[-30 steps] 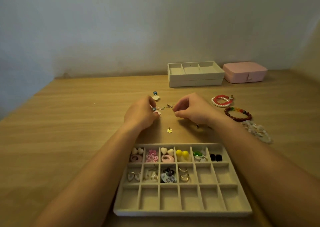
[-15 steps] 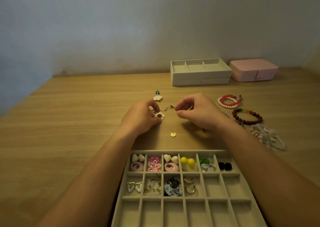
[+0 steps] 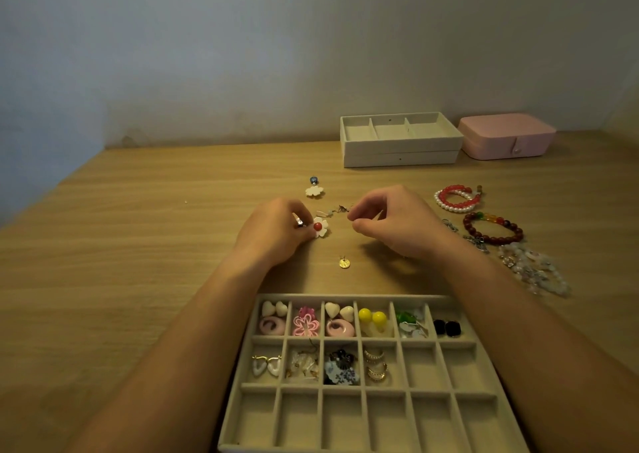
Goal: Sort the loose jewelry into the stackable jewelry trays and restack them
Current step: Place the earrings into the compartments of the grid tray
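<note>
Mid-table, beyond the grid tray [image 3: 345,296], a white flower earring [image 3: 321,227] with a red bead is pinched at its edge by the curled fingers of the left hand [image 3: 276,231]. The right hand [image 3: 390,224] is held near, thumb and forefinger curled close. Whether the small metal hook [image 3: 340,208] at its fingertip is gripped cannot be told. A gold disc charm [image 3: 344,263] lies between hands and tray. Bracelets [image 3: 492,227] are laid to the right. Stacked trays [image 3: 401,155] and a pink box [image 3: 506,136] stand by the wall.
</note>
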Tool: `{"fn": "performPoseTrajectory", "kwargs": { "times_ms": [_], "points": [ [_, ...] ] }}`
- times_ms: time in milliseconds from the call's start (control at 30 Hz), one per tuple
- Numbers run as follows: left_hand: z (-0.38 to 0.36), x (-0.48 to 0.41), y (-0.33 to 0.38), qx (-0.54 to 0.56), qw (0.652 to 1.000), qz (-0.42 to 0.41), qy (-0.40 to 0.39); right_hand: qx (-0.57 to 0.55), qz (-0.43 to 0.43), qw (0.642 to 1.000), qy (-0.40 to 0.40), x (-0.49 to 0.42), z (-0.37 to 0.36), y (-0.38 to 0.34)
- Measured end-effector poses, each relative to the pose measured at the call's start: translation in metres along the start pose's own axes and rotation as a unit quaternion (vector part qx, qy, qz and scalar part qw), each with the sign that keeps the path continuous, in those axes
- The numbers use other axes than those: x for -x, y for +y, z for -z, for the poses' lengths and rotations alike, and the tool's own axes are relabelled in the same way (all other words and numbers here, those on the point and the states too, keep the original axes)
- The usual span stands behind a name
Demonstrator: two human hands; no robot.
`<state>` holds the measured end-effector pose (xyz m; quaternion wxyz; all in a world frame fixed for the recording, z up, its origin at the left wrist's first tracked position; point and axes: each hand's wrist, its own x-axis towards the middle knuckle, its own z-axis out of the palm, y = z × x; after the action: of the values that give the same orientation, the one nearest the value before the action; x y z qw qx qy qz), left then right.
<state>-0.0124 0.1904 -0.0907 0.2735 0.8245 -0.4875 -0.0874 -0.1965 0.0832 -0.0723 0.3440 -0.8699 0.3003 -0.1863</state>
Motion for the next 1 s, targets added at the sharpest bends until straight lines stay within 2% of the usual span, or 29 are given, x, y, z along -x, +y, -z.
{"fn": "performPoseTrajectory", "kwargs": {
  "times_ms": [133, 267, 367, 467, 567, 667, 800, 1000],
  "points": [
    [0.004, 0.005, 0.003, 0.004, 1.0, -0.019, 0.0, 0.011, 0.023, 1.0, -0.009, 0.002, 0.002, -0.004],
    [0.008, 0.01, 0.013, 0.024, 0.996, -0.077, 0.034, -0.024, 0.041, 0.999, -0.006, 0.005, 0.001, -0.01],
    [0.011, 0.019, 0.023, 0.103, 0.985, -0.134, 0.032, -0.115, 0.015, 0.993, -0.038, 0.007, 0.001, -0.014],
    [0.011, 0.026, 0.03, 0.19, 0.968, -0.164, -0.005, -0.146, 0.034, 0.987, -0.049, 0.011, 0.003, -0.016],
    [0.014, 0.031, 0.033, 0.262, 0.954, -0.137, -0.048, -0.156, 0.051, 0.986, -0.017, 0.012, 0.004, -0.015],
    [0.018, 0.035, 0.036, 0.331, 0.936, -0.103, -0.06, -0.199, 0.035, 0.979, -0.002, 0.012, 0.007, -0.014],
    [0.02, 0.036, 0.036, 0.41, 0.905, -0.085, -0.074, -0.252, 0.008, 0.968, -0.011, 0.013, 0.009, -0.012],
    [0.021, 0.037, 0.033, 0.49, 0.864, -0.065, -0.097, -0.307, 0.016, 0.95, -0.044, 0.015, 0.012, -0.009]
  ]
}}
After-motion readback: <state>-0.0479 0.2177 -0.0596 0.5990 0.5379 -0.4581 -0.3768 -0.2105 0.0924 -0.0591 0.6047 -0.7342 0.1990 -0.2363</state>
